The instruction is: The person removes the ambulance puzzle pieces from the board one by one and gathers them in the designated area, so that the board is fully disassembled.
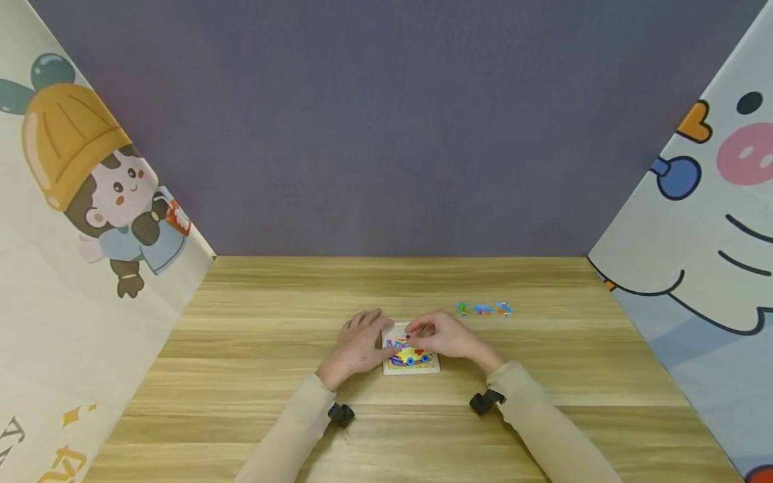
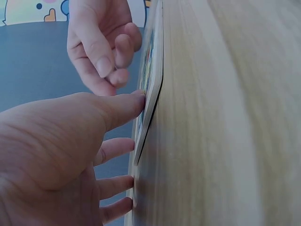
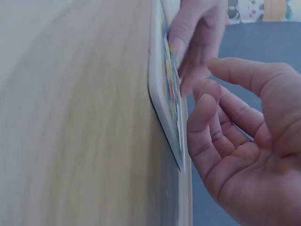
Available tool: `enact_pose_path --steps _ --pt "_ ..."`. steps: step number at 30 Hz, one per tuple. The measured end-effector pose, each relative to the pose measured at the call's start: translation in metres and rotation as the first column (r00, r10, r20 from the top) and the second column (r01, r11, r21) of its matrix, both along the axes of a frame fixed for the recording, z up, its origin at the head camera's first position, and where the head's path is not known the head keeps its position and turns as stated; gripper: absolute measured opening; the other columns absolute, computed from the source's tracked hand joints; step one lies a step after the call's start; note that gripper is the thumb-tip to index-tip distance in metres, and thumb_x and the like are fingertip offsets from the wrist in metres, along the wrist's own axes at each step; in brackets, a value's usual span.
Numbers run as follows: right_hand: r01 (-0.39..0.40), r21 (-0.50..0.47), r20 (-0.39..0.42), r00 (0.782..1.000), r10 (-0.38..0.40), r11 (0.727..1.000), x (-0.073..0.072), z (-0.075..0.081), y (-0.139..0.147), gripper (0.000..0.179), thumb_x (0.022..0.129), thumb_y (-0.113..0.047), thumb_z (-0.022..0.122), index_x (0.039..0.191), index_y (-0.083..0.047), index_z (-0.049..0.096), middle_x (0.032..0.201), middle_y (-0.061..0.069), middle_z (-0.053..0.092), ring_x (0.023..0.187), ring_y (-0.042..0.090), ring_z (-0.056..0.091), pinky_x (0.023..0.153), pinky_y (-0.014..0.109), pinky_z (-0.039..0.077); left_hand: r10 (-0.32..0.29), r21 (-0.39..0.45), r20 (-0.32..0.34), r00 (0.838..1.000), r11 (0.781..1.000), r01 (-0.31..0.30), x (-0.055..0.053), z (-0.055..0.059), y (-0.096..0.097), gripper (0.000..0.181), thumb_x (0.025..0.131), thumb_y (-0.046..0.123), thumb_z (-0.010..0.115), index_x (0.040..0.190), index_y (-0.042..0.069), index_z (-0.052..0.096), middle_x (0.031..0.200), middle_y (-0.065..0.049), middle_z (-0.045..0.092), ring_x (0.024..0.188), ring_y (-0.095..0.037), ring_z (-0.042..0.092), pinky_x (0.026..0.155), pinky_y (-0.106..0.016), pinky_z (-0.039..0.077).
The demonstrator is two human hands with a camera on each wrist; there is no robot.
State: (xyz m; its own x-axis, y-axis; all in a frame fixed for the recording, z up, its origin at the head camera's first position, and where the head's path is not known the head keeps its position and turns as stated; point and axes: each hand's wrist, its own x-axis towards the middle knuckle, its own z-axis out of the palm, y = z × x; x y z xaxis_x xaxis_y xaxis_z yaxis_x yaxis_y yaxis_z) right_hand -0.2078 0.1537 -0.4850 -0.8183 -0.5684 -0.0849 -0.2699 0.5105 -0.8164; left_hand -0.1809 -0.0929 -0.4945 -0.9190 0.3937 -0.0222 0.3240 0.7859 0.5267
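Observation:
A small square jigsaw puzzle lies flat on the table, with a bright yellow vehicle picture inside its pale frame. My left hand is spread at its left side. Its thumb rests on the picture and the other fingers reach past the frame's edge. My right hand hovers over the upper right of the board, thumb and index finger brought close together. A small dark bit, seemingly a puzzle piece, shows at those fingertips. Most of it is hidden, and the wrist views do not show it clearly.
Several loose spots of colour form a row of puzzle pieces behind the right hand. The wooden table meets a dark grey panel at the back. Cartoon-printed panels stand at both sides.

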Motion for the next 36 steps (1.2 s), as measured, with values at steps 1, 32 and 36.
enact_pose_path --steps 1,32,36 --pt "-0.013 0.008 -0.002 1.000 0.013 1.000 0.000 -0.001 -0.003 0.032 0.100 -0.026 0.076 0.126 -0.008 0.076 0.109 0.002 0.079 0.089 0.010 0.072 0.074 0.027 0.060 0.000 -0.001 -0.001 1.000 1.000 0.000 0.000 0.000 0.000 0.057 0.098 0.044 0.074 0.145 0.015 0.062 0.168 -0.021 0.041 0.155 -0.046 0.035 0.127 -0.069 0.025" --pt "-0.087 0.049 0.017 0.996 0.086 0.995 0.002 -0.011 -0.036 0.036 0.095 -0.022 0.082 0.126 -0.008 0.071 0.075 -0.006 0.066 0.061 0.007 0.055 0.059 0.021 0.048 -0.038 0.000 0.005 0.999 0.999 0.038 -0.002 0.000 -0.005 0.055 0.100 0.039 0.071 0.148 0.013 0.060 0.168 -0.024 0.040 0.155 -0.048 0.034 0.125 -0.073 0.025" --pt "-0.077 0.043 0.027 0.997 0.076 0.996 0.002 -0.013 -0.035 0.034 0.095 -0.023 0.082 0.124 -0.010 0.071 0.076 -0.005 0.065 0.062 0.007 0.055 0.059 0.021 0.047 -0.052 -0.001 0.036 0.998 0.999 0.052 -0.003 0.002 -0.008 0.059 0.099 0.040 0.071 0.152 0.014 0.057 0.171 -0.021 0.037 0.157 -0.047 0.031 0.126 -0.072 0.023"
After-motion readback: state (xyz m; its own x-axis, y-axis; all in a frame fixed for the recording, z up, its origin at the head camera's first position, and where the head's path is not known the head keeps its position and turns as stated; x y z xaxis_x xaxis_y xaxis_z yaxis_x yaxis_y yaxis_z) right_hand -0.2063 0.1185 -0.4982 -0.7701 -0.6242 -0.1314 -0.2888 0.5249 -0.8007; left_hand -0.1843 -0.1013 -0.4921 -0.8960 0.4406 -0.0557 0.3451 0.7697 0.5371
